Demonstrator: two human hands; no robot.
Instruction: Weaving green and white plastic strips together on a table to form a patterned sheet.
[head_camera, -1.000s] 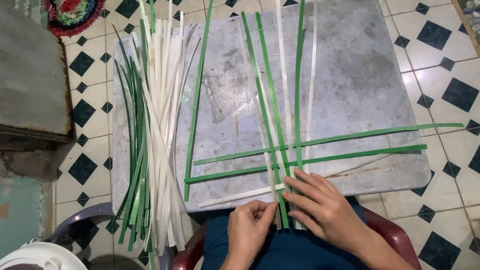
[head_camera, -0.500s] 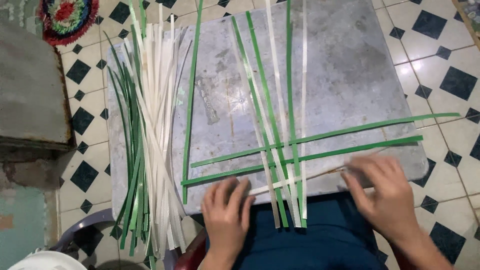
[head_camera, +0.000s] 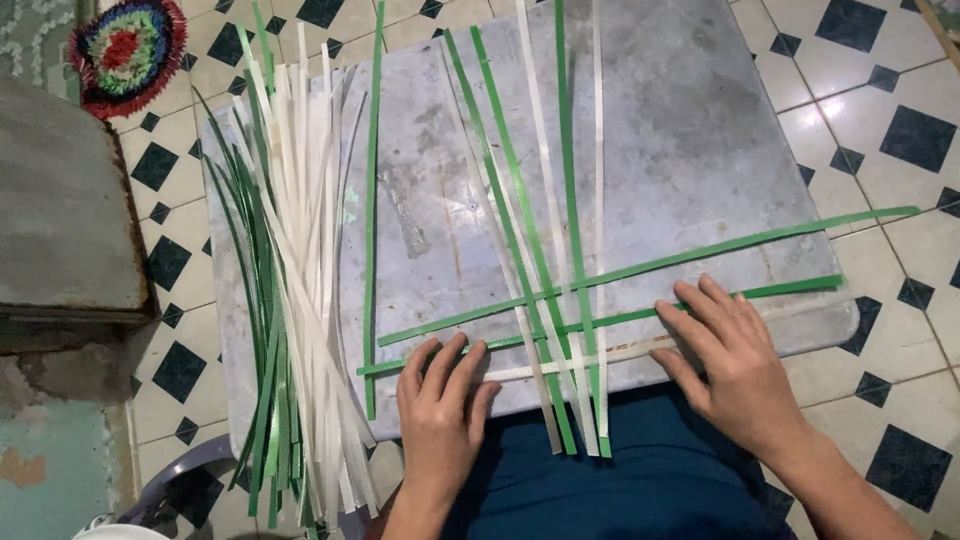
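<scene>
On the grey board (head_camera: 700, 130) that lies across my lap, both my hands rest flat with the fingers spread, gripping nothing. My left hand (head_camera: 440, 410) presses down near the board's front edge, its fingertips on the left end of a white strip (head_camera: 620, 353) that runs crosswise. My right hand (head_camera: 735, 365) lies palm down further right along the same edge, covering the other end of that white strip and touching the lower green crosswise strip (head_camera: 790, 290). Just behind that one, toward the board's far side, a second green crosswise strip (head_camera: 760, 240) slants across and sticks out past the right edge. Between my hands, several long green and white strips (head_camera: 540, 250) run from the far side of the board toward me, crossing the three crosswise ones and hanging over the front edge. A single green strip (head_camera: 372, 200) lies apart, left of them. At the board's left edge sits a loose pile of green and white strips (head_camera: 290, 280). Beyond the board is a tiled floor (head_camera: 880, 110), with a round colourful mat (head_camera: 125, 50) past its far left corner.
</scene>
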